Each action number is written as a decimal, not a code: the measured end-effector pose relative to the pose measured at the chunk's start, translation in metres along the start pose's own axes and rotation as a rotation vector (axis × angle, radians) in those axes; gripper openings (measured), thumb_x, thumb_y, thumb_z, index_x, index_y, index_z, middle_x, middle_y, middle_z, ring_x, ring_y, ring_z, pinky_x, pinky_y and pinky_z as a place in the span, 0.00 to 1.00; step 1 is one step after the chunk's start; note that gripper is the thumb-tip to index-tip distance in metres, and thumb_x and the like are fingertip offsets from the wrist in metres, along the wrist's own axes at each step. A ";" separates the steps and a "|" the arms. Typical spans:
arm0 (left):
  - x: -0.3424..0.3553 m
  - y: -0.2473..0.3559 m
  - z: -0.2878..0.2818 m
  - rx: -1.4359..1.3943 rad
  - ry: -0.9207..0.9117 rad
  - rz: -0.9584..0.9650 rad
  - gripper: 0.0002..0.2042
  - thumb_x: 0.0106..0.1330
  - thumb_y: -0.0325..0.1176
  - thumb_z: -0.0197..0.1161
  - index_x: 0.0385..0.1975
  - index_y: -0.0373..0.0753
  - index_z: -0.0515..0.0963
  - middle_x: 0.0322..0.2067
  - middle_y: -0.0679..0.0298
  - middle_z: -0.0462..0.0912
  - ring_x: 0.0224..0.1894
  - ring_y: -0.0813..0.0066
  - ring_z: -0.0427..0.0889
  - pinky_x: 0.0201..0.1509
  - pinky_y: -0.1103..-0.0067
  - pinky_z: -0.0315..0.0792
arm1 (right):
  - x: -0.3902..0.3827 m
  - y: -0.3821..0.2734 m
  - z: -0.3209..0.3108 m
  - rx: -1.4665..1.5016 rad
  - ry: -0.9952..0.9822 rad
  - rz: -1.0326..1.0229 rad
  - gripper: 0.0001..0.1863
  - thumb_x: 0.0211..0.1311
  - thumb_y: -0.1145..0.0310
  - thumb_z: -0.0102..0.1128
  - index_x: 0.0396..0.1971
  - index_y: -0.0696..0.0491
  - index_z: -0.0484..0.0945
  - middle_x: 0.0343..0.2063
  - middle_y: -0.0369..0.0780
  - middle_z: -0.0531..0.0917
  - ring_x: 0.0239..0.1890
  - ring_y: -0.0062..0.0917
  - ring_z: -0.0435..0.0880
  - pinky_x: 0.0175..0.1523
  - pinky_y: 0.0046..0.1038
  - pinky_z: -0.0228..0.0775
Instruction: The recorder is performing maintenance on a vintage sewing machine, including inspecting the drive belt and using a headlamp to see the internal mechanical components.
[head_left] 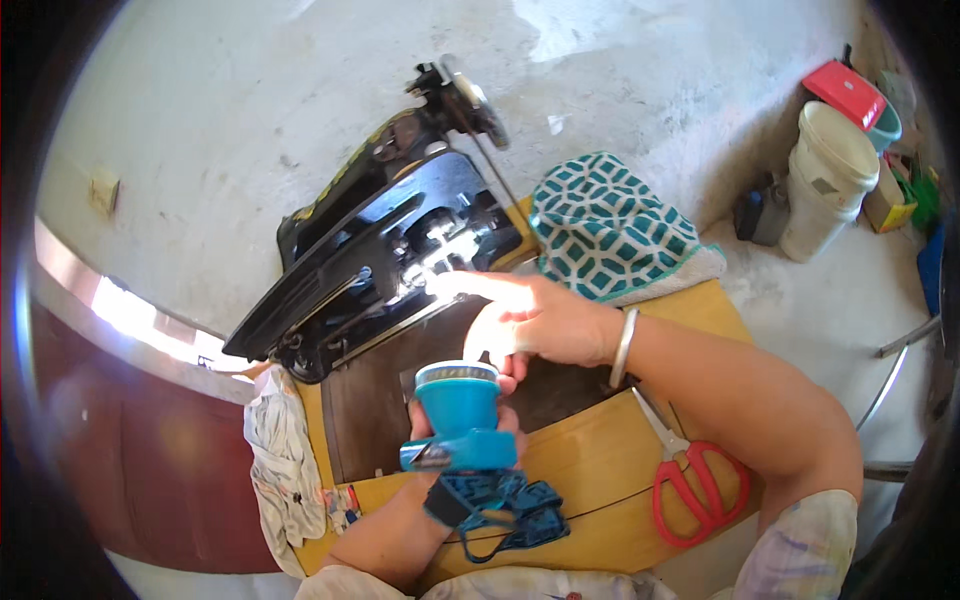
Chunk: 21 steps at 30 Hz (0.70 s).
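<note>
A black sewing machine (370,262) is tipped back on its table, its underside turned toward me. My left hand (508,418) is wrapped round a teal headlamp (457,412), whose dark blue patterned strap (510,510) hangs over my wrist. Bright light falls on the metal mechanism (440,255) beneath the machine. My right hand (550,318), with a light-coloured bangle at the wrist, stretches its index finger to that lit mechanism. Its other fingers are bent just beyond the headlamp, and I see nothing held in them. Whether the fingertip touches the metal is lost in the glare.
Red-handled scissors (700,490) lie on the yellow wooden table (590,440), beneath my right forearm. A teal-and-white patterned cloth (620,230) covers the far right corner. Whitish fabric (280,460) drapes over the left edge. White buckets (830,170) stand on the floor at right.
</note>
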<state>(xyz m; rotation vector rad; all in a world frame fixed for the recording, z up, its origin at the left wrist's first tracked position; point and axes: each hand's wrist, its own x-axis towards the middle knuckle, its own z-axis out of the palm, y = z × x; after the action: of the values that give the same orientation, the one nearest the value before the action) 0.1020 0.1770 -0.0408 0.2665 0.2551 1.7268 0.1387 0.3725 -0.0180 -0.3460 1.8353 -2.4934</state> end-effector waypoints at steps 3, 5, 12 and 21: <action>0.000 0.012 -0.010 0.037 -0.069 -0.018 0.42 0.50 0.63 0.54 0.54 0.33 0.56 0.33 0.55 0.72 0.34 0.62 0.75 0.37 0.71 0.72 | 0.003 -0.007 0.004 -0.013 -0.023 0.020 0.38 0.49 0.76 0.48 0.61 0.56 0.43 0.26 0.39 0.77 0.23 0.17 0.74 0.29 0.17 0.67; 0.000 0.008 0.001 0.178 0.115 0.047 0.37 0.52 0.59 0.54 0.54 0.35 0.57 0.37 0.58 0.72 0.38 0.64 0.75 0.42 0.69 0.72 | 0.000 -0.003 0.003 -0.018 -0.031 0.012 0.38 0.50 0.75 0.50 0.61 0.55 0.43 0.26 0.39 0.77 0.24 0.17 0.74 0.31 0.17 0.67; -0.005 0.009 -0.009 -0.045 0.041 -0.059 0.32 0.56 0.55 0.53 0.54 0.40 0.59 0.48 0.55 0.70 0.48 0.59 0.72 0.50 0.64 0.69 | 0.005 -0.007 0.012 -0.066 0.011 0.112 0.41 0.50 0.71 0.57 0.61 0.56 0.43 0.32 0.40 0.77 0.30 0.17 0.75 0.38 0.19 0.66; -0.005 0.010 0.003 -0.021 0.093 0.005 0.25 0.59 0.49 0.53 0.50 0.37 0.63 0.41 0.54 0.75 0.44 0.62 0.76 0.47 0.68 0.72 | 0.014 -0.010 0.019 -0.139 0.093 0.090 0.41 0.50 0.65 0.60 0.60 0.58 0.46 0.36 0.42 0.78 0.41 0.24 0.76 0.50 0.25 0.64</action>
<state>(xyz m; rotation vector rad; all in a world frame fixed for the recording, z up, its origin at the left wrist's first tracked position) 0.0941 0.1707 -0.0349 0.1718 0.3042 1.7483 0.1297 0.3560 -0.0007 -0.1488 2.0165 -2.3674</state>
